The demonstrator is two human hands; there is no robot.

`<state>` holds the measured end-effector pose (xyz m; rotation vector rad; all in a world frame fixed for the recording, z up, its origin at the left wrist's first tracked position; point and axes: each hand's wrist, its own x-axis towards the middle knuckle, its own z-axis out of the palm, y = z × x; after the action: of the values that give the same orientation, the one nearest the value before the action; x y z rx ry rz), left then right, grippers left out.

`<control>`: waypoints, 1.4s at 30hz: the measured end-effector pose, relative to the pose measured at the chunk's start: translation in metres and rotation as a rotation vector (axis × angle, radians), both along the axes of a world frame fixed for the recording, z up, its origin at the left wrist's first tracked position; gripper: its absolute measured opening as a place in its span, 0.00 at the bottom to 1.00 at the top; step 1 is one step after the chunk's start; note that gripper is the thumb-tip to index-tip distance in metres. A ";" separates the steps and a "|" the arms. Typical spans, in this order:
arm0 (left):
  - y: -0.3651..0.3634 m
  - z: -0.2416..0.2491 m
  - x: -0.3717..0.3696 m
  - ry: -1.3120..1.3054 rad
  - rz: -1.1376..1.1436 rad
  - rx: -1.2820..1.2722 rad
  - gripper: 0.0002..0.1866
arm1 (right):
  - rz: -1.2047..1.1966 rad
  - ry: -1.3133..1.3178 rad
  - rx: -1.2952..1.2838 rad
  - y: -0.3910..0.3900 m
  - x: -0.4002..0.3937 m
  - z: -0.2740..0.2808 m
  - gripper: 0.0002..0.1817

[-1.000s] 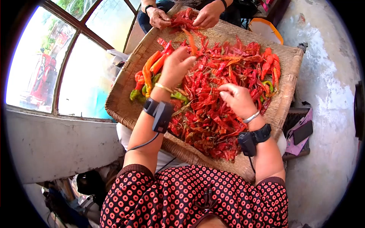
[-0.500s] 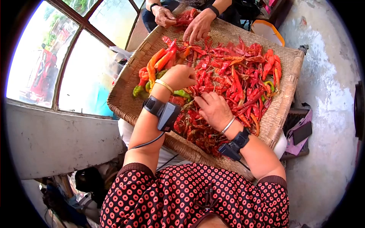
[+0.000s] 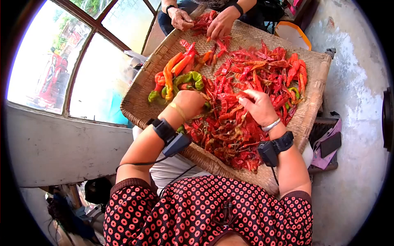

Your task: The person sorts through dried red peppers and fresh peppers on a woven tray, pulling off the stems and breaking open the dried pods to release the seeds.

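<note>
A woven tray (image 3: 164, 119) holds a spread of dried red peppers (image 3: 230, 137). Green peppers (image 3: 189, 78) and orange peppers (image 3: 168, 78) lie at its left side. My left hand (image 3: 189, 104) is over the peppers just below the green ones, its fingers curled; what they hold, if anything, is hidden. My right hand (image 3: 259, 107) is over the middle right of the pile, with thumb and fingers pinched on a red pepper (image 3: 243, 95).
Across the tray, another person's two hands (image 3: 220, 24) (image 3: 180, 19) handle red peppers at the far edge. Windows (image 3: 94, 78) are on the left. A stand with a purple cloth (image 3: 327, 149) is beside the tray's right side.
My left hand has moved down, uncovering the green peppers. My right hand has moved up and right and now pinches a red pepper. The other person's right-side hand has shifted toward the far edge.
</note>
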<state>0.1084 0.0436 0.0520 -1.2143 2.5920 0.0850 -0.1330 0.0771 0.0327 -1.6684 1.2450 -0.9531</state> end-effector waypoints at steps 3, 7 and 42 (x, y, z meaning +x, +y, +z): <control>0.010 -0.009 0.008 -0.070 0.031 -0.046 0.05 | 0.032 -0.197 0.112 0.001 0.000 0.006 0.11; 0.011 0.000 0.010 0.017 0.003 0.036 0.07 | 0.022 -0.040 0.074 -0.002 -0.002 -0.007 0.12; -0.030 -0.020 -0.063 0.460 0.052 -0.039 0.08 | -0.019 -0.288 0.349 -0.005 -0.006 0.003 0.16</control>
<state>0.0450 0.0138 0.0320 -1.4145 2.9568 0.3663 -0.1391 0.0721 0.0361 -1.2047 1.1558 -0.8921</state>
